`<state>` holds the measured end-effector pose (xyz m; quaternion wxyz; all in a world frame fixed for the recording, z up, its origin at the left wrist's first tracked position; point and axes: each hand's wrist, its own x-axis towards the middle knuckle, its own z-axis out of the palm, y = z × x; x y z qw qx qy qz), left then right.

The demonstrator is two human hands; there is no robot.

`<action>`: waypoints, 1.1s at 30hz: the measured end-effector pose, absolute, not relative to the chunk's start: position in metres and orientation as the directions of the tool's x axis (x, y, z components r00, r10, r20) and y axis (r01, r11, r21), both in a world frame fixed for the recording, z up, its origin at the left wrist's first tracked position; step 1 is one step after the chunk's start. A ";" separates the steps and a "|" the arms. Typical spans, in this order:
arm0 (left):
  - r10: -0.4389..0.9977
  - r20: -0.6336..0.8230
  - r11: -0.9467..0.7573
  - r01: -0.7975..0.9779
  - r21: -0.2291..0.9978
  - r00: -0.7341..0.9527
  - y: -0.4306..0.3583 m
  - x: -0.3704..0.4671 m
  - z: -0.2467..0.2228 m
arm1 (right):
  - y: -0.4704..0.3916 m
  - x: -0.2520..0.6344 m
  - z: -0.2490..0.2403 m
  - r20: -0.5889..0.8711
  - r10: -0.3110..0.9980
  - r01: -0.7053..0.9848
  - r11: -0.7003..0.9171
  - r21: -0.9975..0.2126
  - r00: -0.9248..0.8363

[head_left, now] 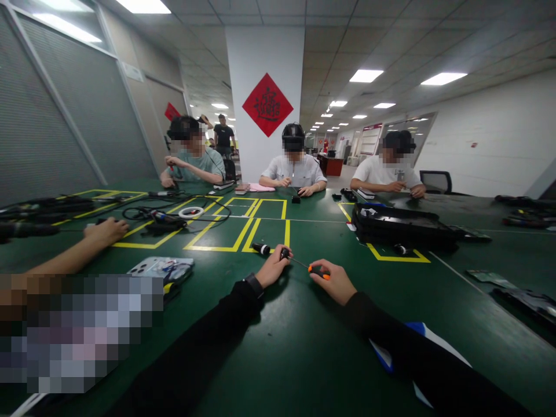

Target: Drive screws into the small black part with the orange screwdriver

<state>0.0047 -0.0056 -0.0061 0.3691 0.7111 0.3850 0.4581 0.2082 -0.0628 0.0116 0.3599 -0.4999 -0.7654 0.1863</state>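
Observation:
My left hand is closed around a small black cylindrical part just above the green table. In my right hand is a screwdriver with an orange and black handle. Its thin shaft points left toward the black part; whether the tip touches it I cannot tell. Just beyond my left hand lies another black cylindrical piece with a white band.
A black open case stands at the right. Cables and a white coil lie at the left, near a co-worker's hand. A clear bag sits left of my arm. Several people sit across the green table.

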 end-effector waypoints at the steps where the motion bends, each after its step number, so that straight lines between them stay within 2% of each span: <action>1: 0.885 0.367 -0.429 0.201 0.880 0.285 -0.006 0.005 -0.007 | -0.063 0.208 0.011 0.341 0.909 0.634 0.413 -0.654 -0.241; 3: 0.890 0.358 -0.418 0.193 0.888 0.283 -0.005 0.005 -0.007 | -0.063 0.207 0.011 0.320 0.916 0.624 0.401 -0.671 -0.244; 10: 0.869 0.398 -0.463 0.201 0.863 0.294 -0.003 0.004 -0.009 | -0.062 0.206 0.010 0.396 0.893 0.531 0.447 -0.720 -0.215; 16: 0.860 0.409 -0.479 0.205 0.854 0.305 -0.003 0.004 -0.010 | -0.060 0.206 0.009 0.323 0.923 0.603 0.383 -0.699 -0.211; 22: 0.886 0.362 -0.424 0.186 0.887 0.290 0.000 0.003 -0.012 | -0.057 0.210 0.008 0.450 0.874 0.566 0.468 -0.679 -0.183; 26: 0.878 0.373 -0.439 0.192 0.878 0.301 -0.003 0.003 -0.009 | -0.057 0.210 0.008 0.398 0.901 0.530 0.426 -0.733 -0.174; 30: 0.880 0.365 -0.434 0.202 0.878 0.304 -0.006 0.003 -0.006 | -0.057 0.209 0.008 0.310 0.931 0.573 0.364 -0.734 -0.193; 33: 0.894 0.340 -0.405 0.204 0.891 0.291 -0.006 0.003 -0.006 | -0.056 0.209 0.008 0.333 0.924 0.577 0.380 -0.723 -0.190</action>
